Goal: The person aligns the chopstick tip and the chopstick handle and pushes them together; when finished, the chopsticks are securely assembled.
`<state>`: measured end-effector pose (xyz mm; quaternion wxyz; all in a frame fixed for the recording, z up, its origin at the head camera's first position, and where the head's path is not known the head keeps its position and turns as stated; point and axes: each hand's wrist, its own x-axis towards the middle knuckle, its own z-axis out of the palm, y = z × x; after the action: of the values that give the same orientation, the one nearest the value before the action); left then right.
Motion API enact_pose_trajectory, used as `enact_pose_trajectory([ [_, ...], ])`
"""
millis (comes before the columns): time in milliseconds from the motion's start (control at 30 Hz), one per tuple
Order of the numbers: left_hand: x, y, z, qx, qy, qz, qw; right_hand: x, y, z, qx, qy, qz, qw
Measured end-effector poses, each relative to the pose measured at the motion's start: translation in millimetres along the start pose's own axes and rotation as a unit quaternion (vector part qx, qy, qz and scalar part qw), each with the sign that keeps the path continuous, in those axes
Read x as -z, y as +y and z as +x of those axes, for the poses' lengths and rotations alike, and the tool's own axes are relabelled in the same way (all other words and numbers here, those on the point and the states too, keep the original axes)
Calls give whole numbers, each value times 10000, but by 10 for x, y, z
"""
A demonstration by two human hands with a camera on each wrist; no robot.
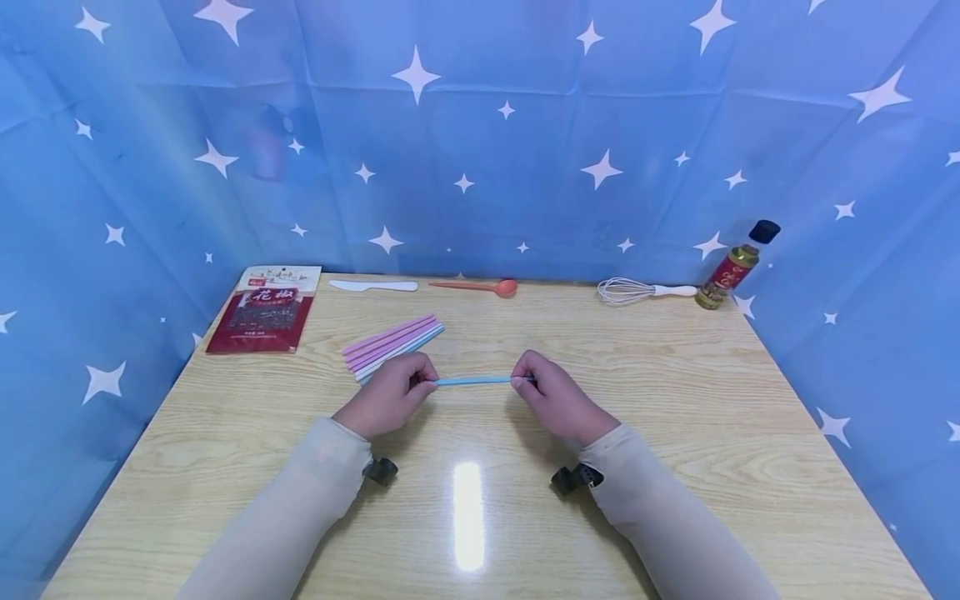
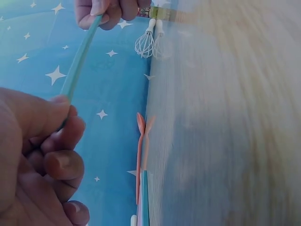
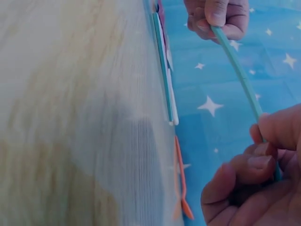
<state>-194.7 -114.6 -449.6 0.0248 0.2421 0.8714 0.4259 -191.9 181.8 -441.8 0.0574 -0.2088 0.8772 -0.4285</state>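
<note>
A thin light-blue stick (image 1: 472, 381) is stretched level between both hands above the wooden table (image 1: 465, 433). My left hand (image 1: 390, 393) pinches its left end between thumb and forefinger, the other fingers loosely curled. At the other end my right hand (image 1: 557, 398) grips it the same way, with a short tip showing past the thumb. In the right wrist view the blue stick (image 3: 240, 75) looks slightly bowed. Just behind the left hand lies a row of similar pink, white and blue sticks (image 1: 393, 343), partly covered by that hand.
Along the back edge lie a white knife (image 1: 373, 286), an orange spoon (image 1: 504, 288) and a whisk (image 1: 645, 290). An oil bottle (image 1: 727, 275) with a black cap stands at back right. A red spice packet (image 1: 262, 312) lies at back left. A starry blue curtain (image 1: 480, 192) surrounds the table.
</note>
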Motion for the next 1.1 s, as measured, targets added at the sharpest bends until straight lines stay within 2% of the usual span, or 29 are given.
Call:
enact_pose_trajectory([
  [167,18,-40,4,-14,-87,63,9999,-13,3,7,47,14,113,9999],
  [267,58,-102,16,141,-33,254,9996,-9,18,19,-124,238,233,9994],
  [367,131,-175,20,445,170,537,9974,2,50,30,-367,588,414,9967],
  [500,239,-266,13,927,340,1196,9879,14,74,34,-457,750,549,9946],
  [633,314,-313,-7,1393,202,1788,9738,13,67,37,-353,567,514,9964],
  [767,359,-311,-26,1730,27,2210,9598,13,62,40,-378,584,534,9961],
  [933,395,-300,-42,2071,-116,2393,9485,16,74,33,-512,573,621,9951],
  [1100,411,-319,-47,2272,-191,2375,9443,16,74,15,-523,564,688,9947],
])
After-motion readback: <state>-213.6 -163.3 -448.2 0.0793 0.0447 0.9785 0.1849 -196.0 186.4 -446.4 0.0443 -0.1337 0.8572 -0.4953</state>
